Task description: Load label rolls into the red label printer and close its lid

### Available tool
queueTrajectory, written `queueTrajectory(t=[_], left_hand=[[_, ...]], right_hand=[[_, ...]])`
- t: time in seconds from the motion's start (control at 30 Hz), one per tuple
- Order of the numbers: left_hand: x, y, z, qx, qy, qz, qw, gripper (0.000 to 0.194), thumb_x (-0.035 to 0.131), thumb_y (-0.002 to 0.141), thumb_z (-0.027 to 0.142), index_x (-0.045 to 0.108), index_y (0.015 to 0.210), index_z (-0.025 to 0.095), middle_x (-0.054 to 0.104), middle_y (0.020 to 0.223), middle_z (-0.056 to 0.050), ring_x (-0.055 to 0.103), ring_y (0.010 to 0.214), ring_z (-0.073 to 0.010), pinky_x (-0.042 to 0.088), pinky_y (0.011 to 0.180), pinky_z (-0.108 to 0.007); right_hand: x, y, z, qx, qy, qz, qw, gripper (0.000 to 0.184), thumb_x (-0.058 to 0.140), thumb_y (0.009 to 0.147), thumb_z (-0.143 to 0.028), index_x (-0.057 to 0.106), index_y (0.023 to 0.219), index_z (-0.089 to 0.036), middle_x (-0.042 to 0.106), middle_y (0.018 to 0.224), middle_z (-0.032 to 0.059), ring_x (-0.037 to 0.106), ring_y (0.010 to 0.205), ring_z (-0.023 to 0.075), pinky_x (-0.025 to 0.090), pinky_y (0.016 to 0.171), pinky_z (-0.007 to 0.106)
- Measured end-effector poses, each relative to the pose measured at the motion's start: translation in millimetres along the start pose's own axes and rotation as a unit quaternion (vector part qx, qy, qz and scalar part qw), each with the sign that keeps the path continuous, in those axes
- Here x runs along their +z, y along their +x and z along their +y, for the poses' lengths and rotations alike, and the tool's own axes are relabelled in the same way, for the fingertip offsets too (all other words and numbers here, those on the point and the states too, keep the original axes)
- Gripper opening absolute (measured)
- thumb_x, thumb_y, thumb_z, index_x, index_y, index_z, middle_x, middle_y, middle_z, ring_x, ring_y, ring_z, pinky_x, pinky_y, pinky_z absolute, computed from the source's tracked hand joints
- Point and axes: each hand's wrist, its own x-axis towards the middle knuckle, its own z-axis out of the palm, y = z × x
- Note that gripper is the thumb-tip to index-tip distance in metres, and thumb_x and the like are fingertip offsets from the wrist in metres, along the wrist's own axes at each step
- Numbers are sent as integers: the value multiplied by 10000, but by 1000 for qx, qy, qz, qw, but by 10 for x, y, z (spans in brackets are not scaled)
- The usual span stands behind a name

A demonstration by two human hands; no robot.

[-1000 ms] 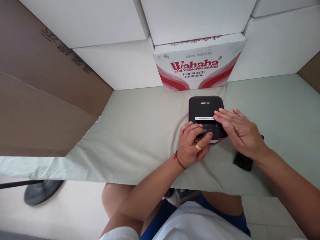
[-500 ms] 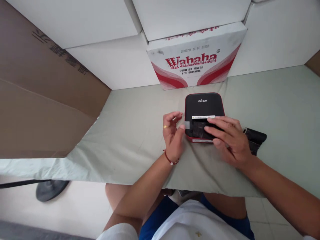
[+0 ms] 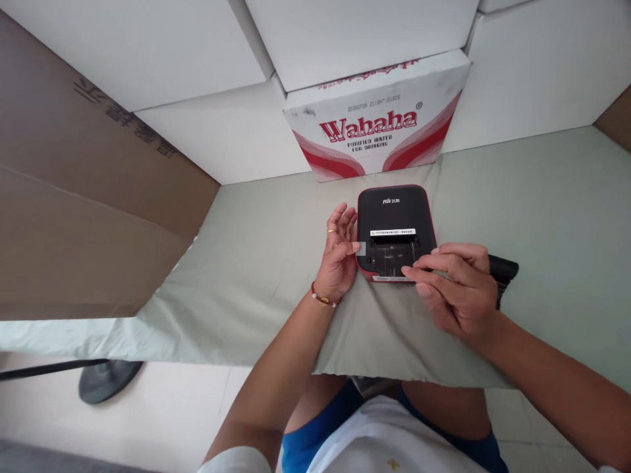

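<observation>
A black printer with a red rim [image 3: 397,217] lies flat on the cloth-covered table. A white warning strip [image 3: 393,232] runs across its top above a dark slot and a shiny window with pale marks. My left hand [image 3: 339,253] rests against the printer's left side. Its thumb tip touches a small translucent tape piece [image 3: 361,249] on that edge, and its other fingers are loosely bent and apart. From the right, my right hand [image 3: 456,286] reaches over the lower right corner, fingers apart, with a fingertip at the window's lower edge. Neither hand grips the printer.
Behind the printer stands a white and red Wahaha carton [image 3: 377,128] against white boxes [image 3: 365,33]. A large brown carton [image 3: 98,217] is on the left. Right of my right hand lies a black cylindrical object [image 3: 503,268], partly hidden. The table's front edge is near my lap.
My left hand has turned and come against the printer's side, its thumb still at the tape. My right hand has drawn back toward the lower right, uncovering more of the window.
</observation>
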Motion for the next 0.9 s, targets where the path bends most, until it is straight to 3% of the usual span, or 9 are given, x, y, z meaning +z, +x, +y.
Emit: queueTrajectory(t=[0.17, 0.37, 0.47, 0.57, 0.63, 0.77, 0.83, 0.9], left_hand=[[6, -3, -59, 14, 40, 14, 999, 728, 697, 931, 499, 359, 1573, 448, 491, 1665, -49, 452, 1590, -239, 450, 1269, -465], [29, 8, -195, 33, 47, 42, 997, 649, 721, 933, 499, 416, 1501, 432, 428, 1698, -18, 399, 1621, -228, 391, 1310, -451], [36, 7, -231, 24, 8, 28, 999, 644, 747, 901, 564, 454, 1450, 401, 479, 1656, -39, 439, 1593, -246, 407, 1295, -462], [59, 8, -229, 13, -39, 6, 999, 632, 738, 879, 626, 486, 1400, 372, 555, 1577, -66, 513, 1525, -259, 450, 1252, -484], [84, 17, -208, 8, -63, 12, 998, 613, 744, 868, 632, 514, 1363, 354, 576, 1545, -68, 533, 1500, -262, 459, 1239, -486], [136, 46, -152, -49, -120, 65, 989, 468, 779, 870, 520, 606, 1226, 270, 660, 1384, -73, 647, 1321, -229, 494, 1182, -442], [153, 60, -138, -78, -136, 88, 984, 398, 797, 863, 433, 631, 1168, 238, 698, 1277, -63, 686, 1190, -190, 517, 1136, -407], [162, 71, -139, -83, -131, 101, 983, 350, 800, 853, 374, 643, 1128, 225, 717, 1222, -52, 694, 1121, -166, 532, 1098, -380]], right_hand=[[7, 51, -7, -3, 16, -1, 1000, 258, 643, 988, -233, 848, 1078, -360, 831, 943, -7, 694, 924, 233, 561, 845, 435], [26, 122, -24, 10, 29, -13, 999, 271, 602, 998, -256, 843, 912, -344, 799, 843, 22, 693, 831, 226, 582, 790, 428], [-100, 328, -20, 51, 34, -99, 993, 384, 532, 1047, -355, 791, 767, -305, 781, 801, 46, 676, 759, 227, 563, 746, 421], [-238, 673, 46, 122, 27, -234, 964, 463, 469, 1080, -450, 771, 773, -281, 775, 813, 40, 694, 768, 229, 549, 762, 398], [-238, 920, 101, 147, -20, -311, 939, 407, 478, 1068, -413, 793, 857, -265, 786, 860, 36, 714, 809, 239, 537, 771, 388], [43, 1271, 150, 145, -199, -440, 864, 277, 554, 978, -245, 820, 1056, -234, 817, 1019, 109, 739, 916, 309, 513, 760, 405], [236, 1346, 165, 165, -254, -467, 831, 275, 603, 929, -202, 825, 1090, -225, 819, 1048, 156, 748, 940, 345, 519, 748, 415], [398, 1364, 202, 187, -262, -463, 826, 259, 639, 896, -187, 834, 1065, -212, 818, 1038, 182, 753, 966, 369, 538, 783, 440]])
